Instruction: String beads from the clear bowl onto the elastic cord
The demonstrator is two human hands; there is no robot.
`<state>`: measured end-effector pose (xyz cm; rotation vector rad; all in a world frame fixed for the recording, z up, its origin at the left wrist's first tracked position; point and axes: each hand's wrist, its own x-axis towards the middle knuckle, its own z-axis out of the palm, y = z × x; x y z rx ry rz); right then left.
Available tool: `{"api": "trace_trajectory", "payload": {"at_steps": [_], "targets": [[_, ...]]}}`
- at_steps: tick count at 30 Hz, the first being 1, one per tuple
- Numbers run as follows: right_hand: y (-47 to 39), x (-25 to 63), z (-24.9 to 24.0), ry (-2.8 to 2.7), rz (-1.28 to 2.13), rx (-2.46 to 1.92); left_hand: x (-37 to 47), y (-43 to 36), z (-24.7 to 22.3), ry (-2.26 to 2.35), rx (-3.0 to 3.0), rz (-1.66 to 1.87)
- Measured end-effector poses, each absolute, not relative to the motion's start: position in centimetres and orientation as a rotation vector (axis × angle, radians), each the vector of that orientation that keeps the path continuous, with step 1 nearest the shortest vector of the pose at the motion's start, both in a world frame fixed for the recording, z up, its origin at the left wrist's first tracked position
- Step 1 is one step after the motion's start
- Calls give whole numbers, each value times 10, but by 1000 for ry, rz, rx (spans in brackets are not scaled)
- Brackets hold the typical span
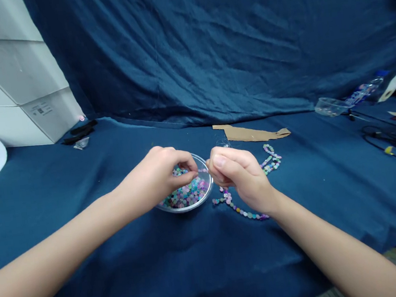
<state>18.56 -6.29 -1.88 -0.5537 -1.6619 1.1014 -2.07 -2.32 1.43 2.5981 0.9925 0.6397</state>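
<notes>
My left hand (174,173) is over a clear plastic bowl (187,209) of small pastel beads (184,196), thumb and fingers closed in a pinch. A short row of pinkish-purple beads (202,170) spans the gap from its fingertips to my right hand (239,172). Closed in a fist at the bowl's right rim, my right hand grips the other end of this row; the thread itself is too fine to make out. Below and behind that hand lie strung multicoloured beads (249,215) on the cloth, partly hidden by it.
A torn cardboard strip (254,133) lies behind the hands. White boxes (49,113) stand at the back left, near black items (80,131). To the right are a clear container (330,107), a plastic bottle (367,90) and dark cables (378,143). Blue cloth (183,266) covers the table.
</notes>
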Motion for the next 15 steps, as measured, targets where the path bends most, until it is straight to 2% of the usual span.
{"api": "trace_trajectory", "payload": {"at_steps": [5,15], "targets": [[-65,183,-17,-1819,915,-612,-41,-44,3,742,1834,1037],[-71,179,-20,-1971,818,-607,-43,-49,-10,551,1773,1195]]}}
